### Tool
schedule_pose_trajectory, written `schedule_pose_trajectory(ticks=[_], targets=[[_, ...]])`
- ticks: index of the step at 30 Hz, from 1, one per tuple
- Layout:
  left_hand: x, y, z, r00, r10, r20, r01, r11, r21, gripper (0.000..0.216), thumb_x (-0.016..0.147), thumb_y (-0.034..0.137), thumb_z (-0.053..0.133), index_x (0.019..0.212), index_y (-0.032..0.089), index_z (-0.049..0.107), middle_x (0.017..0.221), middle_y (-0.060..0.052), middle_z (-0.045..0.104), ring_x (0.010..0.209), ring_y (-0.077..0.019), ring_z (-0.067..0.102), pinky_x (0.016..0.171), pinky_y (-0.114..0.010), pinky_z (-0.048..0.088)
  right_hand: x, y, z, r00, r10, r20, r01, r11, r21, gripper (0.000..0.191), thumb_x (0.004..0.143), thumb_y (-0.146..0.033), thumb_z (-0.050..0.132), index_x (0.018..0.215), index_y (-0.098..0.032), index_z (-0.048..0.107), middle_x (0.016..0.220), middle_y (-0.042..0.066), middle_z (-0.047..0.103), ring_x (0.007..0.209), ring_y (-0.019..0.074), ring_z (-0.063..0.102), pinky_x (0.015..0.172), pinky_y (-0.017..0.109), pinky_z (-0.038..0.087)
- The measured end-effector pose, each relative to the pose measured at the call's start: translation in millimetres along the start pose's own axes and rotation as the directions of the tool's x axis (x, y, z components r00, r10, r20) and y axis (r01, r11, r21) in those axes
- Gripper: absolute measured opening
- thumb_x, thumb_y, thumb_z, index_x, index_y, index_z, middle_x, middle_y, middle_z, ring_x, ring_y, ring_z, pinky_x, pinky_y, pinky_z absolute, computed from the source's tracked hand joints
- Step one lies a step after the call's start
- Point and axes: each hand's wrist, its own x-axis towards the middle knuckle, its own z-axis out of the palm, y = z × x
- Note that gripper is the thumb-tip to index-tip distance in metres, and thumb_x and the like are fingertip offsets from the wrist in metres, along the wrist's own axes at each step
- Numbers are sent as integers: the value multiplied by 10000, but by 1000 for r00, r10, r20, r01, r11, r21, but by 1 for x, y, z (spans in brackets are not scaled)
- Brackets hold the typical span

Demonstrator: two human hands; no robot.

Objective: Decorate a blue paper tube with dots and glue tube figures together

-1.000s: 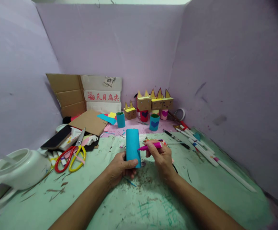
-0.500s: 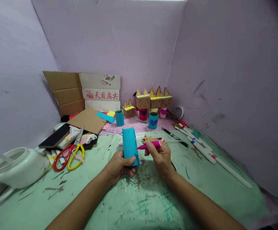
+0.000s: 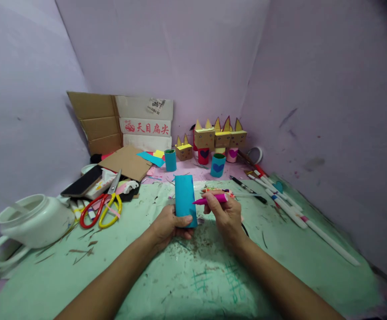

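Note:
My left hand grips the lower end of a folded strip of blue paper, thumb across its front and fingers behind. The strip stands almost upright above the table. In my right hand a magenta marker is pinched like a pen. Its pointed tip meets the strip's right edge or sits very close to it; which one I cannot tell. A small darker mark shows along that edge. Beyond the strip stand a plain blue paper tube and a blue tube with a dark heart.
Cardboard cat heads stand at the back, several on coloured tubes. Left lie scissors with red and yellow handles, a phone and a white teapot. White markers lie right. Flattened cardboard leans behind.
The whole scene has shifted slightly right as the head view turned. Both hands keep their grips, and the marker tip remains by the blue strip's right edge, where a dark mark now shows.

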Motion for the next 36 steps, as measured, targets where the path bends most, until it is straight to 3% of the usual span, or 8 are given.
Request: schedule_pose_trajectory(ticks=[12, 22, 36], targets=[[0, -1, 1, 1000, 10, -3, -10, 1000, 18, 640, 437, 435, 889, 903, 99, 608, 683, -47, 653, 519, -137, 610, 448, -223, 511, 0, 4, 1, 1000, 14, -14, -14, 1000, -4, 221, 873, -348, 600, 739, -186, 670, 529, -27, 584, 477, 124, 555, 484, 244, 444], [0, -2, 5, 999, 3, -43, -3, 1000, 11, 534, 456, 399, 873, 815, 89, 626, 637, -56, 653, 483, -145, 614, 420, -221, 493, -2, 2, 3, 1000, -18, 25, 19, 997, -75, 212, 870, -339, 592, 732, -196, 667, 562, -8, 627, 501, 139, 589, 497, 254, 477], [0, -3, 7, 999, -3, -46, 4, 1000, 14, 465, 512, 361, 847, 837, 101, 641, 618, -48, 655, 466, -160, 610, 447, -254, 486, -4, 5, 4, 997, -9, 70, 14, 997, -78, 173, 870, -338, 610, 780, -200, 663, 602, -1, 648, 523, 143, 610, 502, 262, 471]])
